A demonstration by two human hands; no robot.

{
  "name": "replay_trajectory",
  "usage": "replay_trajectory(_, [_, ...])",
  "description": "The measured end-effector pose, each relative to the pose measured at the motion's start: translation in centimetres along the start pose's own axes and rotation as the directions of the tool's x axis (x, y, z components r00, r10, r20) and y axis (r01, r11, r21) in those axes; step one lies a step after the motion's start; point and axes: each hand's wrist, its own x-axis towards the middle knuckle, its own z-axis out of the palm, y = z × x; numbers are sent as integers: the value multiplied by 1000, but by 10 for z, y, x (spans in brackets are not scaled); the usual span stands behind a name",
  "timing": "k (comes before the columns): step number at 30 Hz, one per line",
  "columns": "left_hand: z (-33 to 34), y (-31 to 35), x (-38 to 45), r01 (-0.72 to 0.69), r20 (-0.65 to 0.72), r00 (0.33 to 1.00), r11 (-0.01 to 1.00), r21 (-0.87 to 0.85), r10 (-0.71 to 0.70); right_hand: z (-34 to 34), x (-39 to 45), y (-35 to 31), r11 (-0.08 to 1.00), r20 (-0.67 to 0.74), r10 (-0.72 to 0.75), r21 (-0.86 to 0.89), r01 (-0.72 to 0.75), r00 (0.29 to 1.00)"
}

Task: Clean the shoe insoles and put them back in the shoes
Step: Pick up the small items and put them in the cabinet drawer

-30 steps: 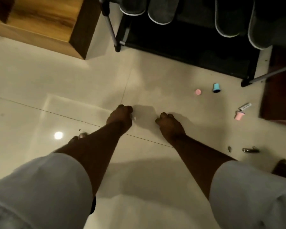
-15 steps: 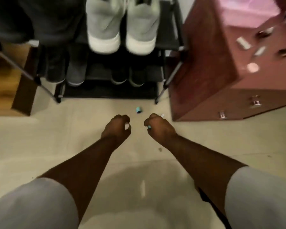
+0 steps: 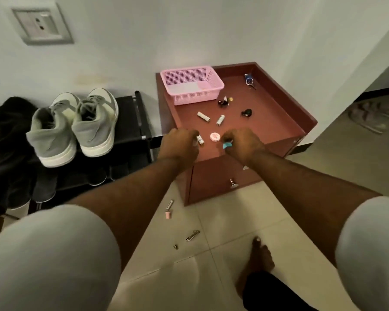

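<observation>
**Both grips full of clutter, shoes not touched yet**

Left grip (image 3: 180, 142) is curled round a small white tube-like thing (image 3: 200, 140) that pokes out past the knuckles, and the right grip (image 3: 243, 141) is pinching a little teal cap (image 3: 227, 145) under its fingers. Both hover just over the front edge of the reddish desk (image 3: 279, 108), right beside a round pink lid (image 3: 215, 137). My guess is they're being held low over the top so the bits can be dropped there without rolling off, since similar white tubes (image 3: 203, 116) are already lying near the pink basket (image 3: 192, 85).

The grey sneakers (image 3: 74, 126) sit side by side on the black shoe rack (image 3: 130, 122), well apart from either hand. Can't see insoles from this angle, so the actual cleaning looks not started.

Compared with half a second back, the view has swung up from the floor to the desk top, and the hands have risen from floor height to it with the same fists. A pink cap (image 3: 168, 214), another tube and a safety pin (image 3: 192, 235) are lying on the floor tiles, so probably more pickup to come.
</observation>
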Motion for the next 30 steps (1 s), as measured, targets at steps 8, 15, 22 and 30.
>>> replay_trajectory(8, [25,-16,91,108,50,993,992,62,-111,23,74,43,997,-62,73,5,-73,995])
replay_trajectory(15, [47,-25,115,98,96,988,974,206,-119,38,81,66,998,-57,-17,65,20,998])
replay_trajectory(22, [32,-9,40,120,-28,992,978,-171,-127,42,4,36,982,-197,-107,134,135,974])
replay_trajectory(30, [127,-64,-163,279,-42,952,919,-279,-302,177,-93,9,966,241,-237,165,201,941])
